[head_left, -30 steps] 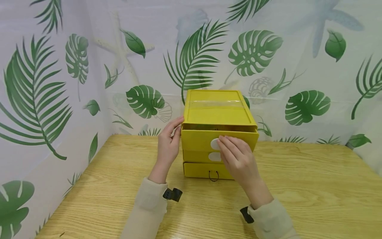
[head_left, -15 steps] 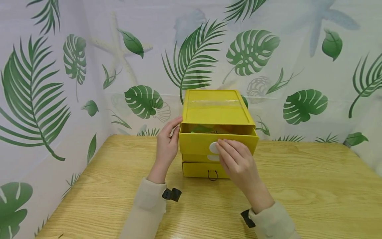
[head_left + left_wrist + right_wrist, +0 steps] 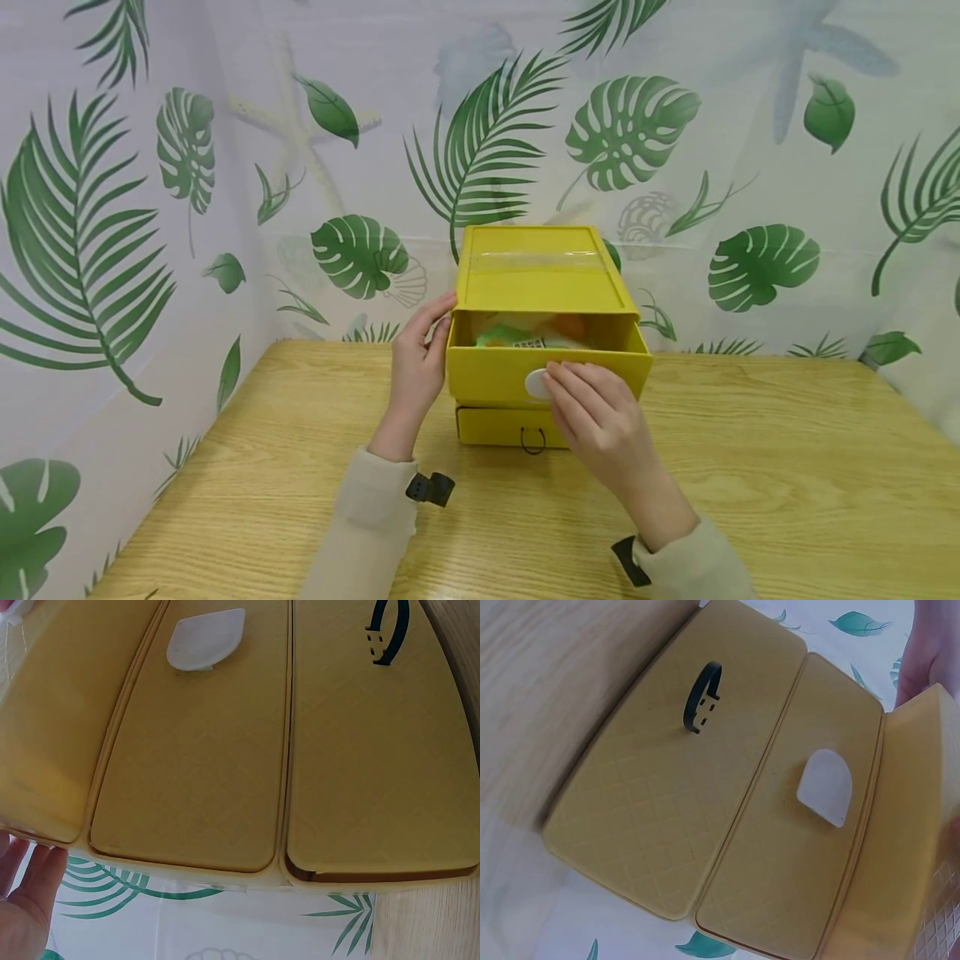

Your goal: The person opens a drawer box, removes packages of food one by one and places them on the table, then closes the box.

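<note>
A yellow drawer box (image 3: 540, 287) stands on the table, its top drawer (image 3: 483, 377) pulled part-way out. My right hand (image 3: 607, 425) pinches the white handle (image 3: 536, 384) of that drawer between thumb and fingers. Inside lie soft-looking green and orange items (image 3: 495, 335), partly hidden, and a black-and-white printed label. My left hand (image 3: 420, 354) rests against the box's left side, fingers fairly straight; its fingertips also touch the side in the left wrist view. The shut middle drawer carries a white tab (image 3: 825, 787). Below it, the bottom drawer (image 3: 487, 426) has a black loop handle (image 3: 397, 634).
The box stands on a wood-grain table (image 3: 300, 500), near the back. A white backdrop (image 3: 525, 125) printed with green leaves rises behind and on the left. Clear tape (image 3: 536, 258) crosses the box's top. Both wrists wear black straps (image 3: 430, 489).
The top drawer has slid out toward me with my right hand on its handle, widening from a narrow gap and showing its contents. My left hand stays at the box's side.
</note>
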`<move>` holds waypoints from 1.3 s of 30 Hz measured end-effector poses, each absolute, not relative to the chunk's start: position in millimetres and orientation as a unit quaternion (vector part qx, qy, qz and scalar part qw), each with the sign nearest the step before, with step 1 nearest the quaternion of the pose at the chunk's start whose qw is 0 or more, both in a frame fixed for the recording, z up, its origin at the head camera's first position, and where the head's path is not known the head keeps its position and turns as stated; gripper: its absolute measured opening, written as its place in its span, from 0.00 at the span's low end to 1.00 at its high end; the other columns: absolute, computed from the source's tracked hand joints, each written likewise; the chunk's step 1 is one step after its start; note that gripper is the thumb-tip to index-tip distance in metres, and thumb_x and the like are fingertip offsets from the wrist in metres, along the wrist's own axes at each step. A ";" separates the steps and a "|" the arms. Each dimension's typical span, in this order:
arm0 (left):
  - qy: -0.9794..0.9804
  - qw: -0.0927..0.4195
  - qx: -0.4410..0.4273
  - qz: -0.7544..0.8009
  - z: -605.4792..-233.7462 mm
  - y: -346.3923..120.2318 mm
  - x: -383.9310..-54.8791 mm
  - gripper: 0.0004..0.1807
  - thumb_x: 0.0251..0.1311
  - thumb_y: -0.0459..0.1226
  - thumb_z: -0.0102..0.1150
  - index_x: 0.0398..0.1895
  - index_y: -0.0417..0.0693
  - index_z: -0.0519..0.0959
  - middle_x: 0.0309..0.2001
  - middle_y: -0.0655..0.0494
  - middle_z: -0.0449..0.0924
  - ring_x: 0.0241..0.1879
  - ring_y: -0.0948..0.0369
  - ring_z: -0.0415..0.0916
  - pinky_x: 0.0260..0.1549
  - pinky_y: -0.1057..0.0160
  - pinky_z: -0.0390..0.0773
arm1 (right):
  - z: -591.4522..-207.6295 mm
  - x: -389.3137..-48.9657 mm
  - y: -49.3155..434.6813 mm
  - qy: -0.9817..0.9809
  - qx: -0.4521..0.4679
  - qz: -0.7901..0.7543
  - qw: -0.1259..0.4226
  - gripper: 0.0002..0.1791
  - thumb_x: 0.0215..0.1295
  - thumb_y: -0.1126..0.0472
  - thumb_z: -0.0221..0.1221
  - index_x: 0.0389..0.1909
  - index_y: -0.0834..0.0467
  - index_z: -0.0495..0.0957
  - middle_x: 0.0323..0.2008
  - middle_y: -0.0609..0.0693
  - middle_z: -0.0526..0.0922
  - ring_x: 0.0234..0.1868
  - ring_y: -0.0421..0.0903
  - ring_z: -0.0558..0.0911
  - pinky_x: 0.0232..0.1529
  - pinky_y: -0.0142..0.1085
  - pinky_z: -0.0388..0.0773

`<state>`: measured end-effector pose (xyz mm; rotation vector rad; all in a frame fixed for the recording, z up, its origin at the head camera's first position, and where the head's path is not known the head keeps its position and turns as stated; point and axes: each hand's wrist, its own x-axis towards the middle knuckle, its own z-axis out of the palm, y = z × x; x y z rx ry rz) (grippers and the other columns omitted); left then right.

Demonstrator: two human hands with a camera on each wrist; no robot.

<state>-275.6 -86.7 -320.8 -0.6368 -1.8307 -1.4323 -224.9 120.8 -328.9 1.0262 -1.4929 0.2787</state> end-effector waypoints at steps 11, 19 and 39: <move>-0.717 0.349 -0.235 -0.556 -322.2 -86.8 -276.7 0.14 0.62 0.29 0.45 0.48 0.35 0.75 0.50 0.46 0.73 0.51 0.57 0.69 0.40 0.63 0.76 | -322.6 -211.3 119.4 -0.635 0.450 0.116 0.616 0.12 0.62 0.67 0.50 0.32 0.70 0.80 0.33 0.60 0.81 0.33 0.55 0.79 0.34 0.43 0.75; -0.714 0.357 -0.238 -0.553 -321.4 -86.4 -276.3 0.13 0.61 0.29 0.46 0.47 0.35 0.75 0.50 0.45 0.74 0.51 0.56 0.70 0.38 0.61 0.77 | -318.1 -202.8 118.5 -0.627 0.457 0.119 0.619 0.12 0.62 0.68 0.50 0.31 0.70 0.80 0.32 0.60 0.82 0.32 0.54 0.78 0.33 0.42 0.74; -0.708 0.349 -0.239 -0.566 -320.3 -85.8 -275.9 0.13 0.60 0.26 0.46 0.47 0.32 0.75 0.50 0.43 0.73 0.51 0.53 0.70 0.37 0.58 0.77 | -316.7 -182.4 119.5 -0.626 0.475 0.118 0.607 0.12 0.62 0.66 0.50 0.31 0.69 0.80 0.32 0.59 0.82 0.32 0.52 0.79 0.36 0.41 0.74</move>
